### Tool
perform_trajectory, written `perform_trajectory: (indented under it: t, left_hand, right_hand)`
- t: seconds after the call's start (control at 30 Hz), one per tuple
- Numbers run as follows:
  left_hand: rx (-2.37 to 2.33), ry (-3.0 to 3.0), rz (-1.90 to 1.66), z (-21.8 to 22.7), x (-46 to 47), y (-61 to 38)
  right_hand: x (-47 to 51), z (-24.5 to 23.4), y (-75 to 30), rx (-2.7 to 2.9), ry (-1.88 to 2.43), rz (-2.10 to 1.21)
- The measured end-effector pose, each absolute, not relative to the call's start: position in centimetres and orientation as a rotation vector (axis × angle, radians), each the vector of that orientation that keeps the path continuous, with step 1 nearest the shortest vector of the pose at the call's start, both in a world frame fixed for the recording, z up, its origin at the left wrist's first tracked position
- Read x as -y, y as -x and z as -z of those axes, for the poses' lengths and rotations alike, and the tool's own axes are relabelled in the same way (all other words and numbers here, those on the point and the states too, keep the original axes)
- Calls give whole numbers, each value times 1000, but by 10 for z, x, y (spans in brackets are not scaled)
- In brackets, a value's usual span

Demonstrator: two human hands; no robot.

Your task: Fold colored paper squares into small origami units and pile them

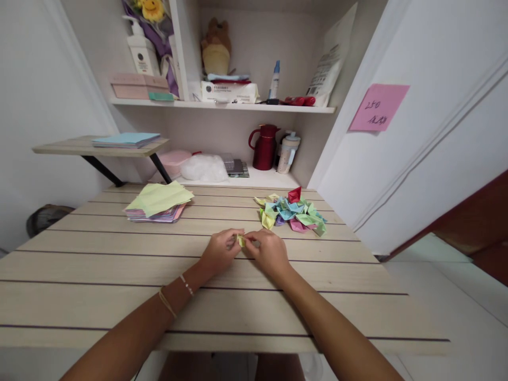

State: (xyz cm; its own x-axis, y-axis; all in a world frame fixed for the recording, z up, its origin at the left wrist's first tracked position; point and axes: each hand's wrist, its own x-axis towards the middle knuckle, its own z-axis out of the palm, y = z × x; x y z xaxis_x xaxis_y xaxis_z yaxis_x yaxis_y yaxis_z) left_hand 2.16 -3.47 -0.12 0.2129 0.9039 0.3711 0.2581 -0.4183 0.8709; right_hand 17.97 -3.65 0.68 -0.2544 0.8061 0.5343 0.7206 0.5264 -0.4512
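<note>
A small folded piece of yellow paper [241, 241] is pinched between my two hands, just above the middle of the slatted table [238, 312]. My left hand [220, 250] grips its left side with closed fingertips. On the other side my right hand [269, 251] pinches it between thumb and fingers. Much of the paper is covered by the fingers, so its exact fold is hard to make out. Beyond my right hand lies a heap of folded paper pieces [291, 208] in blue, green, yellow, pink and purple, with a red one [294, 194] on top.
At the back left sits a stack of square paper sheets [159, 202], yellow uppermost. Blue sheets [127, 139] rest on a small raised shelf [67, 147]. Behind the table, a red jug [265, 148] and a pale bottle [288, 153] stand in the cabinet. A pink note [380, 107] sticks to the right wall.
</note>
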Motion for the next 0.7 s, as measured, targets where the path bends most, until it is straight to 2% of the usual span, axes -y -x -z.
perform_trajectory:
  t: [0.17,0.43,0.7]
  left_hand:
    - [-1024,-1586,-1215,2,31,-21]
    - [-929,-1336,-1176,-6,24,-17]
    - [-888,-1253,-1163,2,22,-18]
  right_hand:
    - [37,-6,-180,2021,1287,-188]
    - [28,-2,-182,1734,1039,-729]
    - [27,2,-179,1671,1006,-888]
